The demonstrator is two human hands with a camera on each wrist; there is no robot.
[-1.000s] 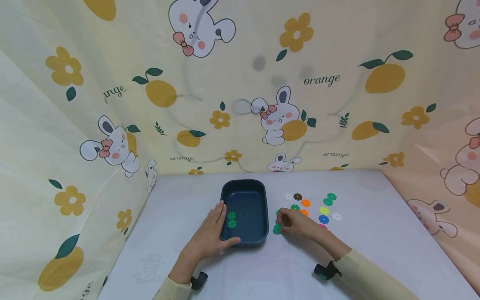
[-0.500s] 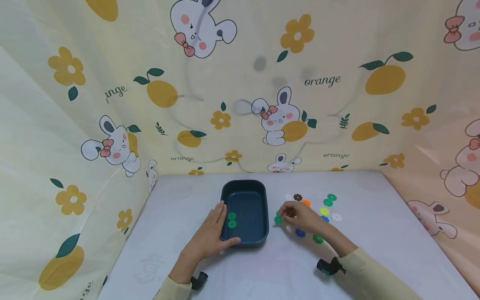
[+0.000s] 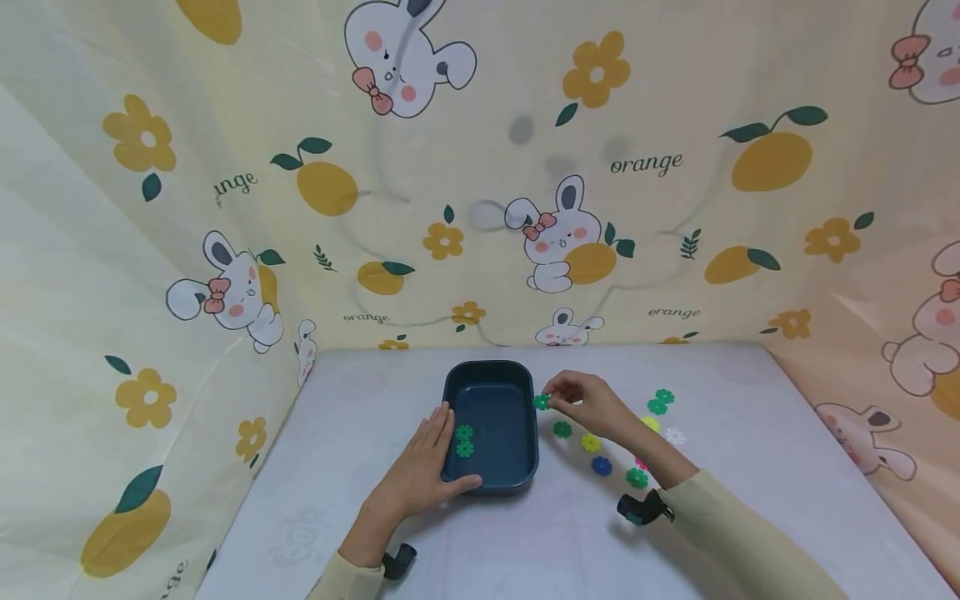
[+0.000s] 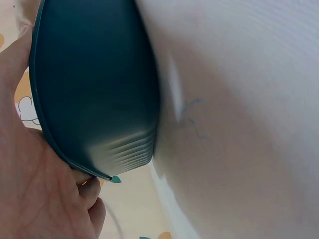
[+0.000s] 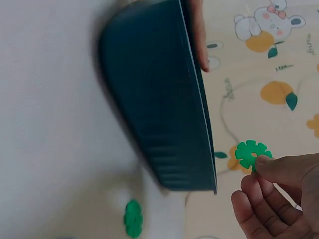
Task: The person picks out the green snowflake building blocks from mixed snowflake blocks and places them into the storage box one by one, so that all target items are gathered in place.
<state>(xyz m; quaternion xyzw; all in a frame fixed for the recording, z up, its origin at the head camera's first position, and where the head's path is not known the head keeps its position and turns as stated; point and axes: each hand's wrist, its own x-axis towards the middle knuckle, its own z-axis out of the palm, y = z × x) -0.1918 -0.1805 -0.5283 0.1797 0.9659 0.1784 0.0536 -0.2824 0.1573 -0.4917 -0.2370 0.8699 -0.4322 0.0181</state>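
My left hand [image 3: 420,467] rests against the left side of a dark blue plastic bin [image 3: 535,467], fingers straight along the rim and thumb on the near rim. Two green snowflake discs [image 3: 465,441] lie inside at the left. At the bin's right rim my right hand [image 3: 592,404] pinches another green snowflake disc [image 5: 252,155] between thumb and fingers, raised above the table. In the right wrist view this disc is clear of the bin's edge. Below the right hand a further green disc [image 3: 562,429] lies on the table.
Loose discs lie right of the bin: yellow [image 3: 591,442], blue [image 3: 602,466], green [image 3: 637,477], white [image 3: 675,436] and a green pair [image 3: 661,402]. Some are partly hidden by the right arm. A printed curtain [image 3: 480,167] hangs behind the table [image 3: 360,392].
My right hand has picked up a green disc from beside the bin and moved it up and away to the bin's right rim. The left hand has stayed in place.
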